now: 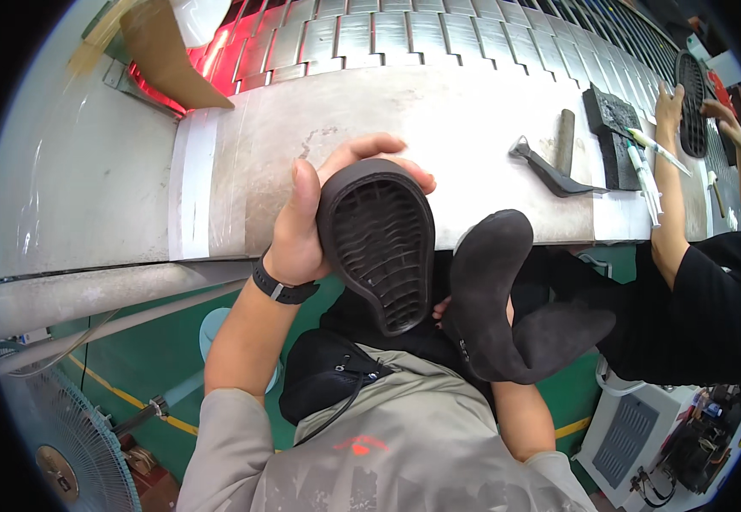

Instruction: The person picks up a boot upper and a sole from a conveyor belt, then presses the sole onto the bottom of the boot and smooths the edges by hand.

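Note:
My left hand [296, 229], with a dark band on its wrist, grips a black shoe sole [380, 235] around its upper end. The sole's hollow, ribbed inner side faces up, and it hangs over the bench's front edge. Just right of it, my right hand [441, 313] holds a dark suede boot upper [487, 273] from behind. Most of that hand is hidden by the boot; only some fingertips show at its left side. The boot is bent into a curve, with one end up and the other pointing right. Sole and boot look close together but apart.
On the bench [276, 171] lie a hammer [566, 141], a black block [616, 141] and white syringe-like tools [643, 181]. A metal slat conveyor [387, 34] runs behind. At right, a co-worker's hands hold another black sole [691, 102]. A fan [72, 448] stands lower left.

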Motion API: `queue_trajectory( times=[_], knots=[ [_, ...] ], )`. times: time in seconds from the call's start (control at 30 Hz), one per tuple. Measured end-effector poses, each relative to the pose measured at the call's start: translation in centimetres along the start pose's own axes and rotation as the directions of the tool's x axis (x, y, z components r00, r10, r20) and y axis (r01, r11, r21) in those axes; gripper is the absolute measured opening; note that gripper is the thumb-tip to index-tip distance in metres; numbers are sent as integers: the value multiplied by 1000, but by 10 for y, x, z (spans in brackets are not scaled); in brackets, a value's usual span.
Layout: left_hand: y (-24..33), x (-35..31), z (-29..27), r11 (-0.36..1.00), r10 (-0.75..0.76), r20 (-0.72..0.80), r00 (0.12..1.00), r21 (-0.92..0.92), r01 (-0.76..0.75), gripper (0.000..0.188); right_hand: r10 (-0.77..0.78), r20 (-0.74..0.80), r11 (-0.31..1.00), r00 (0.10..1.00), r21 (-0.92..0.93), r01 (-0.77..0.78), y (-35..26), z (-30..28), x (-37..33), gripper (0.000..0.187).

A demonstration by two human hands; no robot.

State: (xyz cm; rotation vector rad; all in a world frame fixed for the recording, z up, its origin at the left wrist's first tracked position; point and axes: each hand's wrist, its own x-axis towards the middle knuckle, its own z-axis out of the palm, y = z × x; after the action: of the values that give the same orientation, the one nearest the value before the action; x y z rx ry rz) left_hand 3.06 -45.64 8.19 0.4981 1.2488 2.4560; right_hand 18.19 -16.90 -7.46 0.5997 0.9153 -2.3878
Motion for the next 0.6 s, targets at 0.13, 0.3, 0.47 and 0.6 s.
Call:
queue_trajectory(
  times=[0.13,0.3,0.47,0.6],
  knots=[
    [-4,-6,5,1000,18,-46,999,-13,-18,109,-5,-28,984,1000,177,10,-3,9,-6,70],
    [0,-10,2,985,70,98,993,152,-84,112,27,63,969,998,242,-41,2,-14,-14,51],
    [1,-16,-5,989,52,61,997,136,-60,114,-77,117,997,990,-4,78,-3,16,-43,36],
    [5,-14,11,998,-5,42,999,64,3,115,-132,152,951,980,297,82,-5,80,-60,36]
  ],
)
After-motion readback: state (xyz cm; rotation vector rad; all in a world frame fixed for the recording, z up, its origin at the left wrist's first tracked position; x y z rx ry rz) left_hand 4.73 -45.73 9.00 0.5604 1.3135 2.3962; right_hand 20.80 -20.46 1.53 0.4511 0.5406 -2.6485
